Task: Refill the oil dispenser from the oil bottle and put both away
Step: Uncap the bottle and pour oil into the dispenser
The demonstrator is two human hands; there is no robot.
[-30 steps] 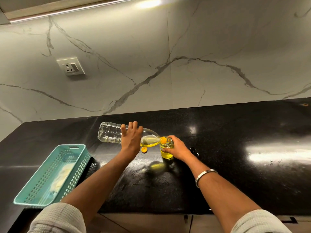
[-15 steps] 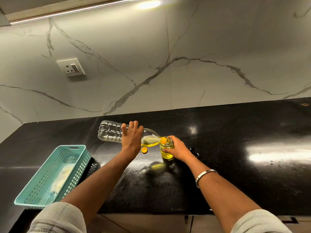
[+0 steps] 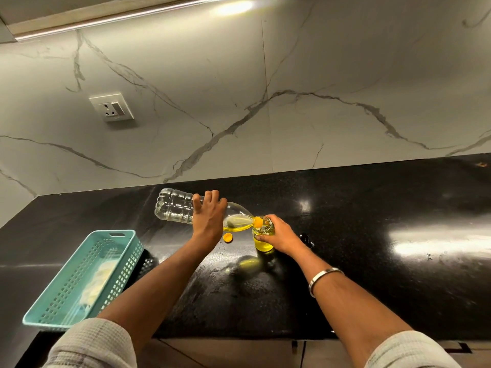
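Fingers [image 3: 212, 197] round tilted oil bottle [image 3: 183, 209], counter edge [image 3: 239, 335] near

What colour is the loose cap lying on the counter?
Orange-yellow; the cap shows best in the head view, beside the left hand.

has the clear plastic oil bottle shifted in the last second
No. The clear plastic oil bottle lies tilted as before, its base the same way off the white wall socket, its mouth at the small glass dispenser.
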